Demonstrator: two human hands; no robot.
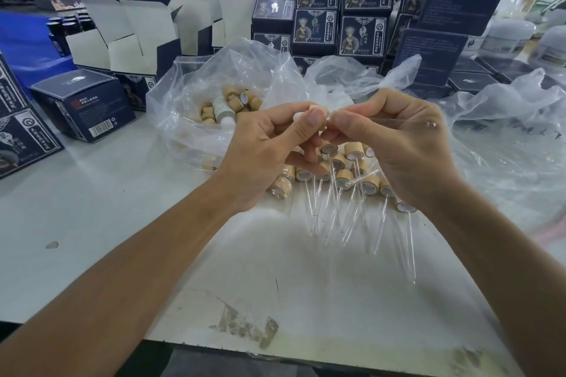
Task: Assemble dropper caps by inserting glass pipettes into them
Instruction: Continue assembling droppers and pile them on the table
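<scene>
Head view, looking down on a white worktable [92, 193]: both hands meet above its middle. Left hand [269, 147] pinches a small tan bamboo-look dropper cap with a white rubber bulb [312, 112] between thumb and curled fingers, the cap lying sideways. Right hand [395, 144] pinches a thin clear glass pipette [398, 122] near its end, the tube running horizontally toward 3 o'clock, its rounded tip past the knuckles; the pipette's near end sits right at the cap's opening, though whether it is seated inside I cannot tell. Directly below the hands, toward 6 o'clock, lies a cluster of finished tan caps with glass pipettes fitted [346, 180], tubes fanned toward the viewer. At 10 o'clock from the hands, a crumpled clear plastic bag [196, 92] holds loose tan caps without tubes [232, 104]. More clear plastic sheeting [505, 138] spreads at 3 o'clock. Stacked dark navy printed cartons [361, 12] stand at 12 o'clock, with open white-lined cartons [131, 37] at 11 o'clock.
</scene>
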